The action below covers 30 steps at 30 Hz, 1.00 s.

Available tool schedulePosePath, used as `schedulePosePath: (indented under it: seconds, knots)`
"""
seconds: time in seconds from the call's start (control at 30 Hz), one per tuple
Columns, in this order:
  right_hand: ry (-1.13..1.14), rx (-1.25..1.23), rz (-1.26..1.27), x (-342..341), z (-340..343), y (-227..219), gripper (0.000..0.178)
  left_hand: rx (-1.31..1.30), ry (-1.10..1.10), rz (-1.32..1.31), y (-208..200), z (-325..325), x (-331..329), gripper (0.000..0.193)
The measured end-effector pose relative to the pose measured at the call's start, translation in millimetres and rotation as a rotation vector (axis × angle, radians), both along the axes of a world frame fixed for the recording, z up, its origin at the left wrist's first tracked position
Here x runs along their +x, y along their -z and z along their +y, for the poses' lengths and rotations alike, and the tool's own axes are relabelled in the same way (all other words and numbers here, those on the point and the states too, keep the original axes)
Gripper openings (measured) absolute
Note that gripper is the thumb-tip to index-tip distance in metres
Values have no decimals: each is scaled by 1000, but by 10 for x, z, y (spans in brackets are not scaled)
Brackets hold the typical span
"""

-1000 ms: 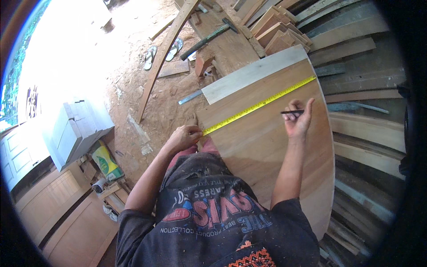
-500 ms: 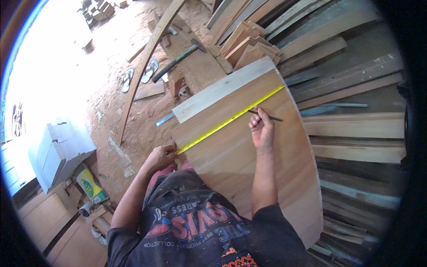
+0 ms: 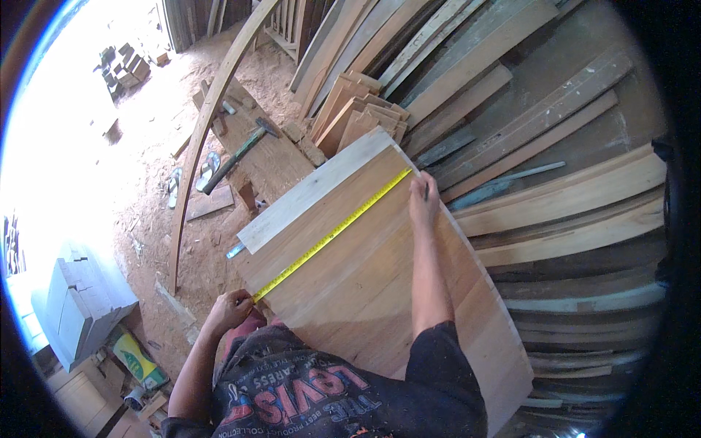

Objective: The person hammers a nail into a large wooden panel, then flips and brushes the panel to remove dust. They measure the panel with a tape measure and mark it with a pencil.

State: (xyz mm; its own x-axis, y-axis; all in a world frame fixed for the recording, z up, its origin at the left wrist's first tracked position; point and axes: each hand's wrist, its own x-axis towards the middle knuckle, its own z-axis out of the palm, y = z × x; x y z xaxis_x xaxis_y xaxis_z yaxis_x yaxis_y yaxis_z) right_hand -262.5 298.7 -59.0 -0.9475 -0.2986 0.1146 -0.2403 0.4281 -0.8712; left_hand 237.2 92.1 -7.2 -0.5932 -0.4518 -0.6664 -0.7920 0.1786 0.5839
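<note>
- Left: your left hand [image 3: 231, 309] pinches the long yellow measuring tape [image 3: 332, 234] at the left edge of the flat brown wooden panel [image 3: 380, 270]; best held firm.
- Middle: tape spans panel; wants to lie taut, straight.
- Far right: your right hand [image 3: 423, 204] curls round a slim dark stick [image 3: 426, 191], near tape's end; contact unclear.

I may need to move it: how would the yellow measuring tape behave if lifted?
The yellow measuring tape looks thin, so it is probably light. It lies straight across the panel, but such a narrow strip would likely bend if lifted midway.
</note>
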Motion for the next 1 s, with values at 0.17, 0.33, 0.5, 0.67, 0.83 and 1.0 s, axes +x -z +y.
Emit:
schedulePosePath:
  seconds: [0.17,0.33,0.5,0.67,0.83,1.0]
  knots:
    - [-83,229,263,-467,-175,204,31,-26,-9,0,-36,27,-15,26]
    - [-99,168,152,-561,-303,168,26,31,-39,10,-110,36,-48,24]
    - [-138,208,196,-619,-231,236,24,16,-70,7,-101,72,-65,27]
    - [-177,220,324,-625,-244,216,27,-13,-10,23,-11,92,-21,33]
    - [-140,-134,-36,20,-544,-248,34,57,-78,2,15,119,0,32]
    - [-680,-55,-559,1176,-797,-703,25,62,-56,19,-13,103,-34,32]
